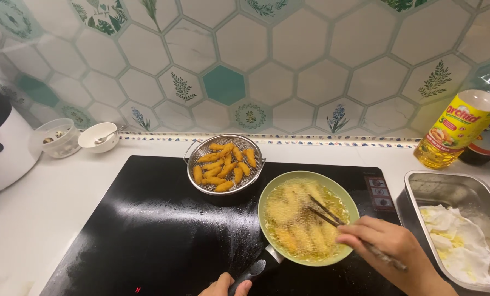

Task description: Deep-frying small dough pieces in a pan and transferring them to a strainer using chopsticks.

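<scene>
A pale green frying pan sits on the black cooktop, full of bubbling oil with several breaded sticks frying in it. My right hand grips dark chopsticks whose tips reach into the oil near the pan's middle. At the bottom edge my left hand is closed on the pan's black handle; only part of it shows. Behind the pan, a metal mesh strainer basket holds several golden fried sticks.
A metal tray lined with oil-stained paper towel stands at the right. A yellow oil bottle and a darker bottle are at the back right. At the back left are a white bowl with spoon, a clear bowl and a white appliance.
</scene>
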